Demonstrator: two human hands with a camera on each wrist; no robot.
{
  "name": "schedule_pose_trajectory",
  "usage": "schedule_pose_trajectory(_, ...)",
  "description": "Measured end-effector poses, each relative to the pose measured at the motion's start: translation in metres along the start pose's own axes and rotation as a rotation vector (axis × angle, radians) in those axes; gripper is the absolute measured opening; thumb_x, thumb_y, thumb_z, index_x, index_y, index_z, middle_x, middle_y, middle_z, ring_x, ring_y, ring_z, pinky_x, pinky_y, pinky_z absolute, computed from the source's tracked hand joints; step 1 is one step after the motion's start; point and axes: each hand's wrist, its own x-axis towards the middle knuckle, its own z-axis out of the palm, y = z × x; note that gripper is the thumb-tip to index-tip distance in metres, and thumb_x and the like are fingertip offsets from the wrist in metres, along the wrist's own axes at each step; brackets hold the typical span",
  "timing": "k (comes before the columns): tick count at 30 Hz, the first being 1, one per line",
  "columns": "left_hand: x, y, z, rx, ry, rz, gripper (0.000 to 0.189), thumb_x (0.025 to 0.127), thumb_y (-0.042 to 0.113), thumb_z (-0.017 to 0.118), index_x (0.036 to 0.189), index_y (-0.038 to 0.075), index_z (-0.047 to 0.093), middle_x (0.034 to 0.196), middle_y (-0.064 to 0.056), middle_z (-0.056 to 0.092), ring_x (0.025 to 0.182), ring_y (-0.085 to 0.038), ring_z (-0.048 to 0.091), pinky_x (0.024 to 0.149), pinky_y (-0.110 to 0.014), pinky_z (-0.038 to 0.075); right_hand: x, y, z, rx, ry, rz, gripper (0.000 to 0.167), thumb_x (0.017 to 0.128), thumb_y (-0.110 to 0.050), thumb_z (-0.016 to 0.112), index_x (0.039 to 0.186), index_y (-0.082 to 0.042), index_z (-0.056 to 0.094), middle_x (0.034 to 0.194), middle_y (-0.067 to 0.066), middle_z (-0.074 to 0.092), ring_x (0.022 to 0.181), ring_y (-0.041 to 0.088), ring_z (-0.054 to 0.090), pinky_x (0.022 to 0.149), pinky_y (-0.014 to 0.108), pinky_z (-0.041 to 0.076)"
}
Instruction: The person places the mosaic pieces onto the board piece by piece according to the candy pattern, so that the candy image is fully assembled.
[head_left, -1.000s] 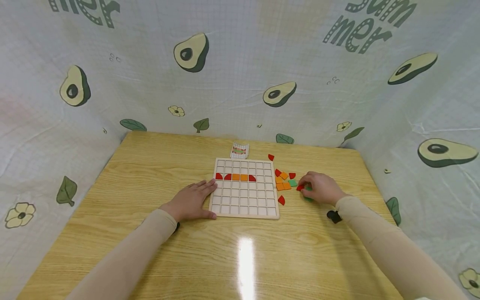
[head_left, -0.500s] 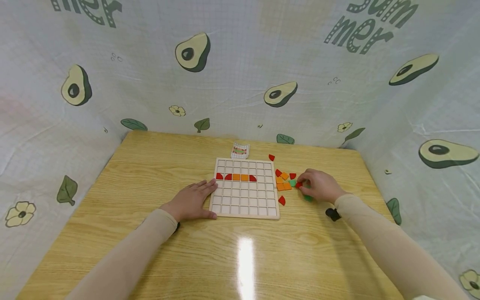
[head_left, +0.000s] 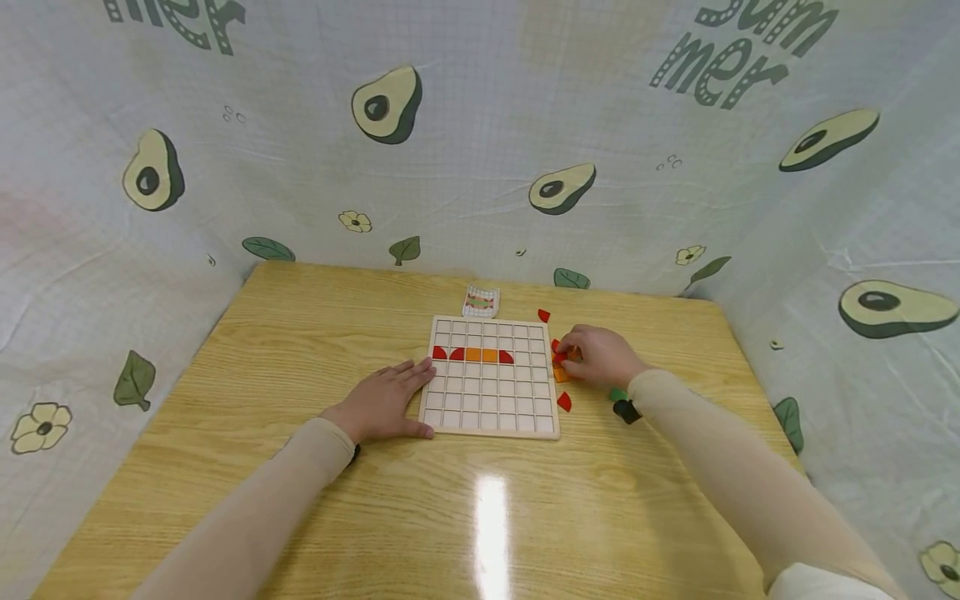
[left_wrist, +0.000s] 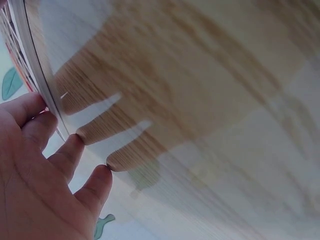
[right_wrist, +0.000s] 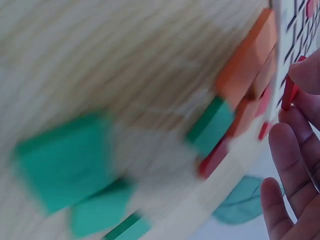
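Note:
My left hand [head_left: 382, 400] lies spread on the table, fingers and thumb against the left edge of a wooden grid board [head_left: 487, 432]. On the board a row holds red quarter-circle tiles and two orange square tiles [head_left: 481, 356]. My right hand [head_left: 602, 357] pinches a red quarter-circle tile [right_wrist: 289, 92] between thumb and fingertip, just off the board's right edge. Below it are loose orange tiles [right_wrist: 247, 62] and a green tile [right_wrist: 212, 125], mostly hidden by the hand in the head view. The left wrist view shows fingertips [left_wrist: 103, 172] touching the tabletop.
A small printed pattern card [head_left: 480, 302] stands behind the board. One loose red tile [head_left: 543, 316] lies at the back right, another [head_left: 564, 402] beside the board's lower right. Several green tiles [right_wrist: 65, 162] sit farther right, near the right wrist. A patterned cloth [head_left: 480, 167] surrounds the table.
My right hand has lifted the red quarter-circle tile from the right side of the pile and moved left with it, over the orange tiles. The left hand has stayed at the board's edge.

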Motion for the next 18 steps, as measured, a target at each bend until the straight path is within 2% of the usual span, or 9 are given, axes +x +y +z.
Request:
schedule_pose_trajectory(8,0.000,0.000,0.000,-0.005,0.005,0.013,0.103,0.082,0.071,0.065,0.157,0.009,0.032,0.164,-0.007,0.022,0.147,-0.034,0.024,0.116,-0.053,0.024,0.037,-0.029,0.013,0.055,-0.061,-0.035,0.018,0.088,-0.022,0.074,0.104,-0.015,0.075,0.097,-0.001,0.066,0.079,0.014,0.056,0.074,0.033,0.050)
schedule_pose_trajectory(13,0.001,0.000,0.001,-0.002,0.005,0.016,0.103,0.082,0.072,0.064,0.157,0.009,0.032,0.164,-0.007,0.022,0.147,-0.034,0.024,0.116,-0.053,0.024,0.045,-0.036,0.020,0.023,-0.090,-0.057,0.018,0.088,-0.019,0.072,0.105,-0.017,0.075,0.097,-0.004,0.063,0.077,0.013,0.057,0.073,0.033,0.051)
schedule_pose_trajectory(18,-0.001,-0.001,0.000,-0.008,0.000,0.000,0.104,0.081,0.072,0.064,0.158,0.011,0.031,0.164,-0.005,0.020,0.147,-0.033,0.023,0.116,-0.052,0.023,0.046,-0.037,0.023,0.005,-0.097,-0.043,0.018,0.087,-0.018,0.072,0.104,-0.018,0.075,0.097,-0.005,0.062,0.076,0.014,0.054,0.073,0.032,0.049)
